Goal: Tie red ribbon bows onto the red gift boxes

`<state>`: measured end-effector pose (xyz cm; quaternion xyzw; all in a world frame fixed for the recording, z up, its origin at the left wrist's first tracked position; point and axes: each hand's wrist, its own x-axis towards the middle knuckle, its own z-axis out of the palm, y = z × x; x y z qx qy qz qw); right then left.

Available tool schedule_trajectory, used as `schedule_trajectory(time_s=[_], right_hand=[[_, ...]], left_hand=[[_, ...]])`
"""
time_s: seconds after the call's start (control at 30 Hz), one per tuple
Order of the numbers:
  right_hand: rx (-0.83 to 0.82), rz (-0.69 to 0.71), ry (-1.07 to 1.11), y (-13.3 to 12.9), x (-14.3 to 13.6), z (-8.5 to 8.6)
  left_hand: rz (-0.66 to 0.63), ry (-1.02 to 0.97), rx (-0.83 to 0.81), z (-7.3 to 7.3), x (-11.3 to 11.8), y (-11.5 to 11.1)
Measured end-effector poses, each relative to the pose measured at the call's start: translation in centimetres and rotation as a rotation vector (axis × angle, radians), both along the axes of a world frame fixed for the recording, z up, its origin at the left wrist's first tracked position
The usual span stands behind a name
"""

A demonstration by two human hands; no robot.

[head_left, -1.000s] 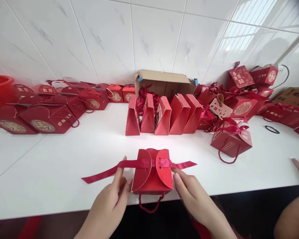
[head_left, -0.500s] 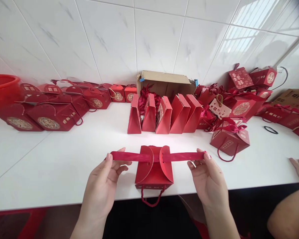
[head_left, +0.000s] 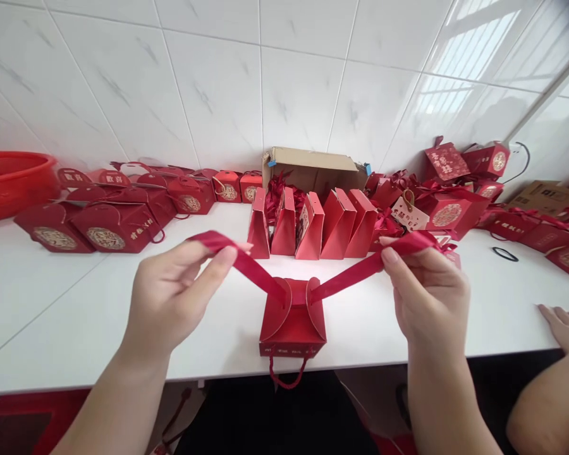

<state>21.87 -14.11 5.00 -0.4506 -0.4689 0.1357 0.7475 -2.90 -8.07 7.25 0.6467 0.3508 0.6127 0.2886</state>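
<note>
A small red gift box (head_left: 293,322) stands near the table's front edge, its two rounded flaps folded in at the top. A dark red ribbon (head_left: 256,270) runs through slots in both flaps and rises to each side in a V. My left hand (head_left: 175,294) pinches the left end between thumb and fingers. Over on the right, my right hand (head_left: 427,284) pinches the other end. Both hands are raised above the box, apart from it. A twisted red cord handle (head_left: 288,382) hangs from the box's front over the table edge.
Several red folded cards (head_left: 308,227) stand behind the box, before a cardboard carton (head_left: 313,158) of ribbons. More red boxes (head_left: 118,221) are grouped at left, beside a red basin (head_left: 14,186). Another person's hand (head_left: 566,325) rests at right, near a black ring (head_left: 505,254).
Both hands have risen and spread outward. The ribbon, level across the box before, now slants up to both sides. The box stays in place.
</note>
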Motion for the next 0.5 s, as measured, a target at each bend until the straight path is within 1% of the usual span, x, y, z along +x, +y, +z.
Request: schedule_trajectory(time_s=[0.07,0.1,0.17,0.23,0.37,0.5], right_hand=[[0.033,0.089,-0.091,0.5,-0.5,1.9],[0.027,0.135,-0.133,0.8,-0.8,2.8],[-0.005,0.192,-0.199,1.0,-1.3,4.1],[-0.041,0.213,-0.238,1.1,-1.8,5.0],[-0.086,0.252,-0.265,1.0,-2.3,5.8],[-0.046,0.270,-0.234,1.3,-2.4,5.7]], left_hand=[[-0.064,0.069,0.128,1.8,0.6,0.7],[-0.097,0.089,0.163,2.6,1.0,1.1],[-0.171,0.088,0.181,4.0,1.7,1.7],[-0.236,0.056,0.183,5.0,2.4,2.0],[-0.285,-0.062,0.151,6.1,3.4,1.8],[-0.299,-0.182,0.125,6.5,3.9,1.4]])
